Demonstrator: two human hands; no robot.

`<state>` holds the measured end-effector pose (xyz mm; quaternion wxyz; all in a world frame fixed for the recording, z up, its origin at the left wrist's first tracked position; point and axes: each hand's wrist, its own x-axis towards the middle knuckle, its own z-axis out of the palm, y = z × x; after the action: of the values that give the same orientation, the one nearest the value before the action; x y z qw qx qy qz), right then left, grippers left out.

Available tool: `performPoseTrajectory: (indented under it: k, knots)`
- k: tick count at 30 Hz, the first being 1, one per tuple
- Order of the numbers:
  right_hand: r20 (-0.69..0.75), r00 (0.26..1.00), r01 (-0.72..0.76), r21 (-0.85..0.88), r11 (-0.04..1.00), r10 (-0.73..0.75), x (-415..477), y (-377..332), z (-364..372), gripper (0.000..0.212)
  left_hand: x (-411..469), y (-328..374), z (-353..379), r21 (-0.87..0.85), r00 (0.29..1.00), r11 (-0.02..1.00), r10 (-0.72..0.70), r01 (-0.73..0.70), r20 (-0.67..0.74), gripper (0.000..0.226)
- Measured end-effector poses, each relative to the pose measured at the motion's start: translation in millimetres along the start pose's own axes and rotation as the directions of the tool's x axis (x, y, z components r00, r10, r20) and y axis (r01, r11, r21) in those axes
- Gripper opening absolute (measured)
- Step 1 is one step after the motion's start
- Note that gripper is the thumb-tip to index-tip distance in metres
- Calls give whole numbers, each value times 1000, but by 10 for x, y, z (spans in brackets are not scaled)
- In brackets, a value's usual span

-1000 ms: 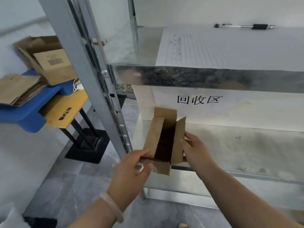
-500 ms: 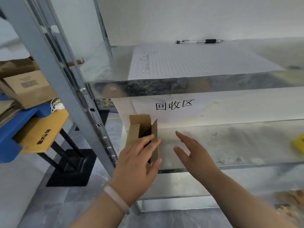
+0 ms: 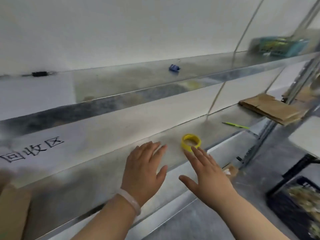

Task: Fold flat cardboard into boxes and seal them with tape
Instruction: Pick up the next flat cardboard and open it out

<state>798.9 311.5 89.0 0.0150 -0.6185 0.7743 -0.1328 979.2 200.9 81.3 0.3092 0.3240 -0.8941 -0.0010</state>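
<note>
Nearest, at the 8 o'clock corner: blurred brown cardboard piece, in neither hand. Left hand, pale bracelet on the wrist, hovers palm-down over the lower shelf; grip released, fingers straight, nothing in it. Right hand just beside it at 3 o'clock, grip also released, fingers spread. Its fingertips reach the near rim of the yellow tape roll, which lies flat on the shelf at 12 o'clock from that hand; can't tell if they make contact. Black tray at 4 o'clock, below shelf level. Farther along the shelf, 2 o'clock from the roll: green pen, then a stack of flat cardboard at the shelf's far end. White sheet marked 回收区 behind the shelf at 9 o'clock. On the upper shelf: black pen at 10 o'clock, small blue object at 12, blurred teal basket at 2.
</note>
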Motion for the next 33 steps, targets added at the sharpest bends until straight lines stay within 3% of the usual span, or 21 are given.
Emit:
performPoseTrajectory:
  k: [5, 12, 19, 28, 33]
  knots:
    - [-108, 975, -201, -82, 976, 192, -158, 1329, -476, 83, 853, 1033, 767, -106, 988, 982, 154, -154, -8, 49]
    - [-105, 933, -355, -136, 925, 343, -146, 2616, -767, 86, 1795, 1976, 1687, -186, 953, 938, 301, -292, 23, 55]
    - [-76, 888, -461, -125, 879, 454, 420, 3686, -723, 90, 2780, 2314, 2576, -258, 940, 911, 339, -322, 26, 54]
    - [-69, 787, -615, -6, 789, 613, 1397, 4920, -955, 73, 4185, 2601, 3623, -308, 901, 866, 430, -394, 58, 53]
    - [39, 738, -675, 65, 735, 674, 1729, 5668, -812, 78, 4544, 2800, 4209, -328, 890, 863, 441, -384, 118, 50]
